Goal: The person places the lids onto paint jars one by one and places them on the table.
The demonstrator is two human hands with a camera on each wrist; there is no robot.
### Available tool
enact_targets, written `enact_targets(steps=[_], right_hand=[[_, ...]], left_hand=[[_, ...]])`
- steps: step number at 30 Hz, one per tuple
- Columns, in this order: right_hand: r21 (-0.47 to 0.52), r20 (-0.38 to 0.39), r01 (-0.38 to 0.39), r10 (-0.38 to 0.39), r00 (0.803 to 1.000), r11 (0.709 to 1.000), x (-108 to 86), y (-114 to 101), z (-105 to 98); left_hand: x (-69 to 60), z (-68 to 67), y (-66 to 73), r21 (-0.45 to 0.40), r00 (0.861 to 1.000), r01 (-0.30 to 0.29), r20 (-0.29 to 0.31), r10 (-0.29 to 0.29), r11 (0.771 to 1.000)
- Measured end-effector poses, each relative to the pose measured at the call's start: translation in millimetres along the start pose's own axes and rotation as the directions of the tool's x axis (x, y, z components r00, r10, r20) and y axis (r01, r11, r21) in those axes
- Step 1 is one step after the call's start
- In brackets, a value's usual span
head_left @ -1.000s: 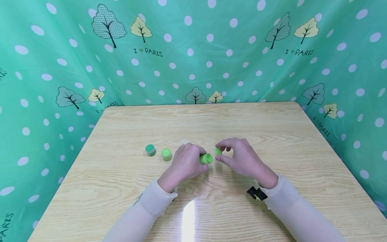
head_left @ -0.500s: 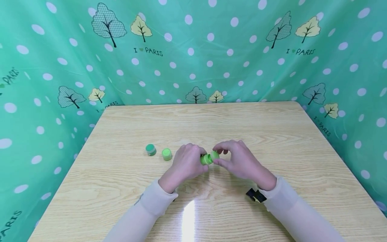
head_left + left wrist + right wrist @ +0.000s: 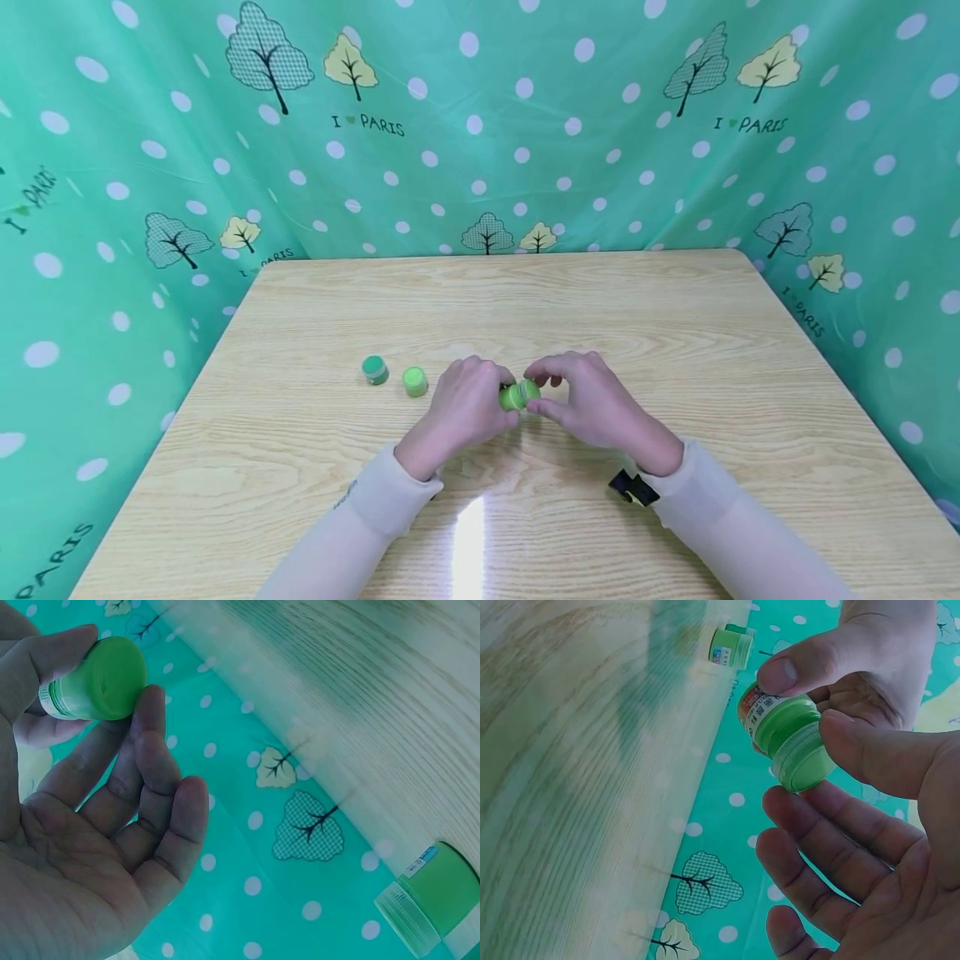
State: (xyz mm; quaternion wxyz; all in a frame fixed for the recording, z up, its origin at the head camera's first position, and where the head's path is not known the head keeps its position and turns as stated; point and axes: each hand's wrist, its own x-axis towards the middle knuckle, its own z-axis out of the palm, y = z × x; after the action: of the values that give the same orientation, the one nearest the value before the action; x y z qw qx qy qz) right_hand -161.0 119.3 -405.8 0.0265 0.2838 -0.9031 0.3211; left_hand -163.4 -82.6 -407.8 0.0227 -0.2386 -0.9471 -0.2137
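Observation:
My left hand [image 3: 468,400] grips a small light green paint jar [image 3: 512,397], tilted with its mouth toward the right. In the right wrist view a printed white label shows on the jar [image 3: 776,712]. Between thumb and fingertips, my right hand [image 3: 600,400] pinches the ridged, clear-edged light green cap [image 3: 804,759]. The cap [image 3: 530,391] sits against the jar's mouth, slightly askew; how far it is threaded I cannot tell. The left wrist view shows the jar's smooth green base [image 3: 120,679] between thumb and fingers.
Left of my left hand, a capped light green jar [image 3: 415,382] and a darker green jar [image 3: 375,370] stand on the wooden table [image 3: 600,300]. A green dotted curtain [image 3: 420,167] hangs behind the table and at both sides.
My right hand has moved left, bringing the cap from a short gap away onto the jar's mouth. The left hand and its jar stay nearly in place.

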Motion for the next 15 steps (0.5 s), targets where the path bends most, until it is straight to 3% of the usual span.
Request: enact_targets(steps=[15], right_hand=[[0.006, -0.008, 0.017, -0.016, 1.000, 1.000, 0.1, -2.0, 5.2]], left_hand=[[-0.8, 0.4, -0.3, -0.001, 0.999, -0.036, -0.017, 0.036, 0.999]])
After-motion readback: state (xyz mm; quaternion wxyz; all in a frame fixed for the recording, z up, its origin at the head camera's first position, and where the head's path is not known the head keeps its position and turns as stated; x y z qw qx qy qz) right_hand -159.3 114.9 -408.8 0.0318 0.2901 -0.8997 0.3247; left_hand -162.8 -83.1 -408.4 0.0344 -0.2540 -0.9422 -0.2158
